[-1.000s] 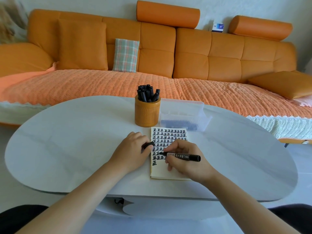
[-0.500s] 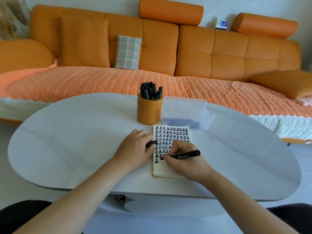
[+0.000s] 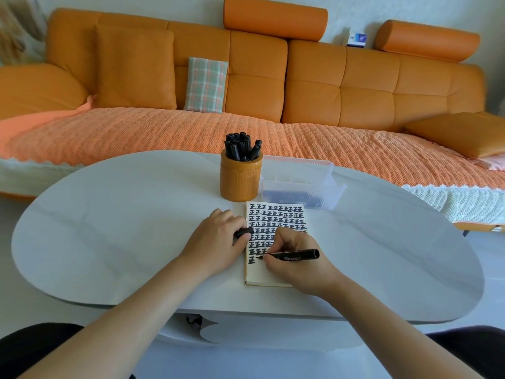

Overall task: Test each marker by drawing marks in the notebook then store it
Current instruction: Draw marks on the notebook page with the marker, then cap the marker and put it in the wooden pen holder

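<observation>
Our right hand (image 3: 296,265) is clamping the marker (image 3: 299,253) on the notebook (image 3: 276,212), by its 正 rows. Our left hand (image 3: 216,243) is pinching, seemingly, a cap (image 3: 244,231).

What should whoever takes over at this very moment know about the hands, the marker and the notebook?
Right hand grips the uncapped marker, tip on the notebook, lowest written row.
Left hand holds the cap at the page's left edge.
Done: page mostly filled with marks.
Left: finish this mark, cap the marker, store it; more markers stand in the orange cup, beside a clear box.
</observation>
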`<state>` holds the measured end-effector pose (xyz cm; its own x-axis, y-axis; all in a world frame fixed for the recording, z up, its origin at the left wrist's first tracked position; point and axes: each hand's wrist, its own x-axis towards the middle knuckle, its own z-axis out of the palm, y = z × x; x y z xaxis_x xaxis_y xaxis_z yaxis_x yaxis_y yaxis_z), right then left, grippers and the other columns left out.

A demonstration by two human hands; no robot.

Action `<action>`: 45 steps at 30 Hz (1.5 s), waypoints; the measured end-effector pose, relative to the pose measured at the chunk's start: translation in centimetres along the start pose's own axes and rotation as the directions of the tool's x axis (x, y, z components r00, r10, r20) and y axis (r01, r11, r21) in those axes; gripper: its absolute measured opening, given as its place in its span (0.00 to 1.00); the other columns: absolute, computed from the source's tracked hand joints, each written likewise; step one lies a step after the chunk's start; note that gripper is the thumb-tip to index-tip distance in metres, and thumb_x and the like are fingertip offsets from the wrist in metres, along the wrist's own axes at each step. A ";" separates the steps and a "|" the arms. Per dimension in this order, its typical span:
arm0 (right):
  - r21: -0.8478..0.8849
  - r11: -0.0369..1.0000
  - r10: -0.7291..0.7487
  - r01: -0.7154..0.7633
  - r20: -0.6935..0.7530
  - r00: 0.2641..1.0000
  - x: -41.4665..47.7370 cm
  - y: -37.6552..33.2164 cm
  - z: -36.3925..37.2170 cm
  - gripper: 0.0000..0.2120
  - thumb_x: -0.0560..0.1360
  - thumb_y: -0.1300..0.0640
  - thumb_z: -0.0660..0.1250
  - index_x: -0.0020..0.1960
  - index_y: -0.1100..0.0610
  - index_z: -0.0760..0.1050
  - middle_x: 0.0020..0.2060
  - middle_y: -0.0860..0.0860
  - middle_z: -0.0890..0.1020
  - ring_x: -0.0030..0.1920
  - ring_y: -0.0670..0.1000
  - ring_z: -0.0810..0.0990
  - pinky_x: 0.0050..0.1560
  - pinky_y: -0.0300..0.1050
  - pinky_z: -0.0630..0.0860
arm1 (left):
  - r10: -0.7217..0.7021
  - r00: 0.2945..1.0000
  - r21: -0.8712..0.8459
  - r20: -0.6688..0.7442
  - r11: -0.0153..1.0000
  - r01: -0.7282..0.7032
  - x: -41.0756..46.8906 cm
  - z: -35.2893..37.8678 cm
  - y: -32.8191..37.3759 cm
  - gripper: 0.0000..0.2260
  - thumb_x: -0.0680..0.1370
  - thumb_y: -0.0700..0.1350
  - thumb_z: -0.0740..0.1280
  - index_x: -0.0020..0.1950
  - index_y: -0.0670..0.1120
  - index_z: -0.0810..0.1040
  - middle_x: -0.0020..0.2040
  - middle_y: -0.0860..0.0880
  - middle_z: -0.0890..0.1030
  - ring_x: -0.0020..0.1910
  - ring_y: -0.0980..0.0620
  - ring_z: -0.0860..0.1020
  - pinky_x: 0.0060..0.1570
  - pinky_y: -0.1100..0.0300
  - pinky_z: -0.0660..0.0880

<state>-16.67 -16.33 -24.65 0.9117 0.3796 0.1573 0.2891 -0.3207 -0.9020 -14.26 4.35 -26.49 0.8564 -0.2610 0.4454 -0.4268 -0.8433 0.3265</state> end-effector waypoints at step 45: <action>0.081 0.997 0.001 0.000 -0.008 1.000 1.1 -1.6 -3.8 0.23 0.79 0.76 0.57 0.66 0.57 0.76 0.49 0.58 0.83 0.36 0.54 0.81 0.31 0.50 0.79 | 0.005 1.000 -0.133 -0.007 0.991 -0.006 0.7 -1.7 0.6 0.07 0.78 0.50 0.67 0.54 0.50 0.78 0.47 0.59 0.76 0.46 0.58 0.73 0.39 0.67 0.69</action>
<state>-15.04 -18.69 -21.48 0.9142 0.3724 0.1600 0.2645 -0.2492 -0.9316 -14.41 4.46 -24.62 0.8522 -0.2621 0.4529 -0.4669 -0.7716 0.4319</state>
